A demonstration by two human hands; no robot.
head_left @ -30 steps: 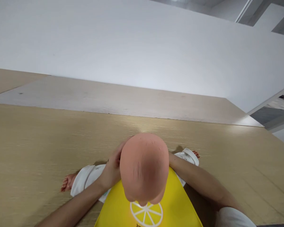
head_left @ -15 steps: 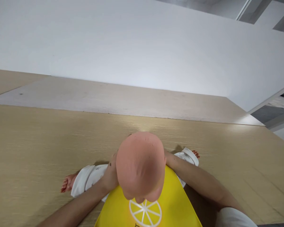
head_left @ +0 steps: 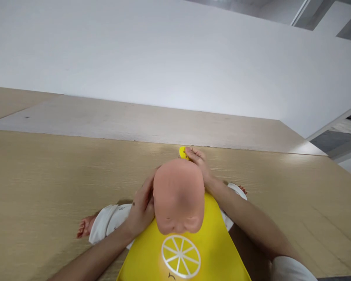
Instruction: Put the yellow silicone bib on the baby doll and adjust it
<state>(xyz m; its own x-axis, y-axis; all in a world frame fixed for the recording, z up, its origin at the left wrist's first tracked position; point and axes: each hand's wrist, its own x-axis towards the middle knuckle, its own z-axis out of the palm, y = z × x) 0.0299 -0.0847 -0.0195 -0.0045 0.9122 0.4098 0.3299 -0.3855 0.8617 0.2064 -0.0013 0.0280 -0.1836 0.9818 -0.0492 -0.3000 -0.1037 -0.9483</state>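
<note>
A bald baby doll [head_left: 178,195] in white printed clothes lies on the table, its arms spread to both sides. Over its chest spreads a yellow bib [head_left: 210,226] with a white citrus-slice print. My left hand [head_left: 142,205] cups the left side of the doll's head, with its fingertips hidden behind it. Just beyond the top of the head, my right hand [head_left: 197,158] pinches a rounded yellow bib strap end [head_left: 183,152] that has small dark dots. The doll's neck and the rest of the strap are out of sight.
The light wood table [head_left: 46,171] runs up to a paler strip [head_left: 152,121] along its back. A white wall panel [head_left: 152,54] rises behind it. The table's edge slopes away at the far right.
My right hand has come out from behind the doll's head, bringing the yellow strap end into view. The head has tilted, showing more of its face. My left hand has moved slightly up along the head.
</note>
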